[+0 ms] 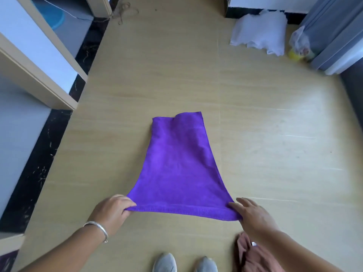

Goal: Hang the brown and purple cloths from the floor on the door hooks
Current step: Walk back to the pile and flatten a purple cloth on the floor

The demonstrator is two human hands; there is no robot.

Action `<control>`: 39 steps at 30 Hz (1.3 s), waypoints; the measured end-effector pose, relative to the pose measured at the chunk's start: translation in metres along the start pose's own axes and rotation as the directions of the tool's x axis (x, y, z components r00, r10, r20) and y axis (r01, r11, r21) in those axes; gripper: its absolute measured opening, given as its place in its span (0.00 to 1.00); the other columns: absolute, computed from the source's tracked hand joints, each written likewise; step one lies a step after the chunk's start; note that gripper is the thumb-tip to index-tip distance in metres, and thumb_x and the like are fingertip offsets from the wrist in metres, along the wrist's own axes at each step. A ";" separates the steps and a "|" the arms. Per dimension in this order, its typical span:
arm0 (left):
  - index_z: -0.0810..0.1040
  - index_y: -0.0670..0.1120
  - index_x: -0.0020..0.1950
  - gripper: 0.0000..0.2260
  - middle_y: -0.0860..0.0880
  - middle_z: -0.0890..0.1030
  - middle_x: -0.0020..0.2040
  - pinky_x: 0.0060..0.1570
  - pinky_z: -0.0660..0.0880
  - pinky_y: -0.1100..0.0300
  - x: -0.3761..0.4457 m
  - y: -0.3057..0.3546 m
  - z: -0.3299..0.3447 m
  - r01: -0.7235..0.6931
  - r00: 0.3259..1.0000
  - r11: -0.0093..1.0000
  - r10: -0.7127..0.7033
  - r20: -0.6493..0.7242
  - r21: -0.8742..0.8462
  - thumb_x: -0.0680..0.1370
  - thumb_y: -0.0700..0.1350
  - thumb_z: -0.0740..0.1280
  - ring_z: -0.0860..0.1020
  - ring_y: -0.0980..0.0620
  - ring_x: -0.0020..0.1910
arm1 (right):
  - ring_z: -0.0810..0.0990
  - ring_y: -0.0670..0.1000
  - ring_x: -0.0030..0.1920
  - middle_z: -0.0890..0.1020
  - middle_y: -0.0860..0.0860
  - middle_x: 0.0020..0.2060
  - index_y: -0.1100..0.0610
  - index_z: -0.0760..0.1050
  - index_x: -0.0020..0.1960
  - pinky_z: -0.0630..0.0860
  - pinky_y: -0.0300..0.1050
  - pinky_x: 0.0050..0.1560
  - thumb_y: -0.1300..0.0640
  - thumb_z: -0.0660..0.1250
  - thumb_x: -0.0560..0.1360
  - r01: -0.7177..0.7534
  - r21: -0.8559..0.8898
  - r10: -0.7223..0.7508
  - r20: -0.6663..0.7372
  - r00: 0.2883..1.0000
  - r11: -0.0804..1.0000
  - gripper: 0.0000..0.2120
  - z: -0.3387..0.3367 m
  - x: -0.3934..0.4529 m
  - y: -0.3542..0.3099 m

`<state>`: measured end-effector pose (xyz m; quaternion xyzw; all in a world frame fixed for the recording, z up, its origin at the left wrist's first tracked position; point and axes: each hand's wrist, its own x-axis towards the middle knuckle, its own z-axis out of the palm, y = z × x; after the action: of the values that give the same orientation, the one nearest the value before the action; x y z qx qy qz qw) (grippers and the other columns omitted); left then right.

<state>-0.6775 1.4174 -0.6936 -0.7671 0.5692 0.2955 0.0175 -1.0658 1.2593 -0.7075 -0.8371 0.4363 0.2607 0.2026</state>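
A purple cloth (176,163) hangs stretched in front of me above the floor, its far end trailing down. My left hand (112,211) pinches its near left corner. My right hand (253,214) pinches the near right corner, with the other fingers spread. A brown-pink cloth (255,256) is bunched under my right forearm at the bottom right; whether it lies on the floor or hangs from my arm is unclear. No door hooks are in sight.
Pale wood-look floor (157,75) lies below. White doors and frames (39,61) stand at the left with a black sill. A white crumpled sheet (259,32), a plastic bag (299,46) and grey curtains (334,32) sit at the back right. My grey shoes (184,264) show below.
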 end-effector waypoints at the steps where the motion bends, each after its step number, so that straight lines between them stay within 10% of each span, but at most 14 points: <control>1: 0.83 0.55 0.55 0.10 0.60 0.81 0.54 0.54 0.72 0.61 -0.004 -0.003 0.020 0.018 1.000 1.000 -0.017 0.010 -0.011 0.78 0.45 0.66 0.76 0.57 0.58 | 0.55 0.46 0.75 0.60 0.45 0.75 0.39 0.58 0.75 0.59 0.42 0.71 0.56 0.53 0.79 0.013 -0.024 -0.012 0.047 0.999 1.000 0.26 0.018 -0.001 0.001; 10: 0.81 0.58 0.54 0.10 0.60 0.79 0.48 0.47 0.71 0.63 -0.031 -0.015 0.140 0.188 0.950 0.982 -0.173 0.262 -0.031 0.79 0.47 0.63 0.75 0.57 0.53 | 0.57 0.46 0.74 0.63 0.45 0.74 0.41 0.64 0.72 0.58 0.41 0.71 0.56 0.56 0.78 0.025 0.031 -0.032 0.249 0.968 0.999 0.24 0.133 -0.005 0.005; 16: 0.79 0.60 0.40 0.13 0.60 0.82 0.39 0.42 0.74 0.61 0.010 -0.033 0.169 0.424 0.905 0.822 -0.376 0.197 -0.379 0.75 0.41 0.70 0.81 0.57 0.41 | 0.77 0.45 0.40 0.81 0.41 0.35 0.44 0.78 0.39 0.66 0.32 0.35 0.64 0.62 0.67 -0.250 0.443 0.196 0.164 0.967 0.861 0.15 0.149 0.045 -0.002; 22: 0.78 0.49 0.40 0.08 0.43 0.84 0.41 0.42 0.74 0.62 0.118 -0.061 0.175 0.391 0.871 0.666 -0.491 0.021 -0.635 0.73 0.36 0.72 0.80 0.47 0.39 | 0.74 0.42 0.25 0.78 0.45 0.22 0.55 0.77 0.33 0.65 0.34 0.24 0.61 0.64 0.73 -0.298 0.689 0.352 0.066 0.934 0.661 0.10 0.142 0.155 0.004; 25: 0.79 0.47 0.45 0.04 0.43 0.83 0.43 0.34 0.70 0.73 0.191 -0.078 0.171 0.318 0.857 0.656 -0.508 -0.089 -0.685 0.75 0.38 0.71 0.78 0.54 0.36 | 0.73 0.45 0.25 0.78 0.47 0.24 0.60 0.77 0.35 0.65 0.41 0.25 0.53 0.64 0.76 -0.242 0.778 0.430 -0.040 0.902 0.580 0.14 0.132 0.226 0.014; 32: 0.70 0.48 0.69 0.23 0.48 0.78 0.62 0.53 0.71 0.59 0.352 -0.102 0.200 0.275 0.740 0.561 -0.643 -0.201 -0.781 0.75 0.40 0.67 0.77 0.50 0.55 | 0.79 0.52 0.48 0.82 0.51 0.49 0.54 0.75 0.60 0.70 0.41 0.44 0.51 0.64 0.77 -0.216 0.853 0.600 -0.135 0.788 0.475 0.14 0.144 0.379 0.036; 35: 0.67 0.45 0.72 0.25 0.44 0.71 0.69 0.66 0.66 0.54 0.349 -0.092 0.234 0.172 0.808 0.863 -0.399 -0.434 -0.474 0.76 0.41 0.65 0.70 0.45 0.68 | 0.75 0.51 0.55 0.75 0.51 0.60 0.53 0.72 0.64 0.69 0.43 0.51 0.59 0.63 0.76 -0.059 0.734 0.506 -0.405 0.761 0.676 0.17 0.177 0.380 0.027; 39: 0.65 0.48 0.75 0.28 0.45 0.65 0.75 0.71 0.60 0.47 0.278 -0.080 0.302 -0.271 0.890 0.954 0.298 -0.344 0.125 0.76 0.54 0.61 0.63 0.46 0.74 | 0.73 0.56 0.64 0.75 0.52 0.63 0.55 0.74 0.63 0.70 0.54 0.65 0.61 0.69 0.71 0.406 0.134 -0.221 -0.665 0.713 0.904 0.20 0.247 0.336 0.007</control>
<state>-0.6885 1.3156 -1.0989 -0.7153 0.6793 0.1286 -0.1022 -0.9732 1.1850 -1.1075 -0.9013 0.3600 -0.1387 0.1971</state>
